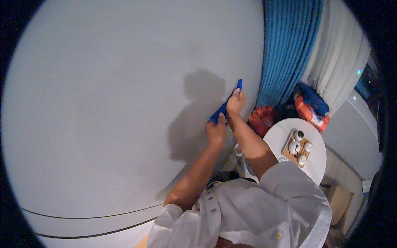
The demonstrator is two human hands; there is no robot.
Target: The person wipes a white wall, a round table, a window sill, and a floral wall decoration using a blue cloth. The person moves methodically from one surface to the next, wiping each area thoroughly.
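A blue cloth [220, 112], apparently folded or gathered, stretches between my two hands in front of a pale wall. My left hand [216, 127] grips its lower end, the thumb lying on top. Higher and further right, my right hand [236, 100] is closed around the upper part, and a narrow blue end sticks out above the fingers. Both forearms reach up from white sleeves. Whether the cloth touches the wall cannot be told.
Blue curtains [290, 52] and white curtains [338, 55] hang at the right. Below them lie red-and-blue packages [313, 107]. A round white table [318, 148] bears a wooden tea tray [289, 157] with a teapot [294, 146] and cups. Dark lines cross the wall at lower left.
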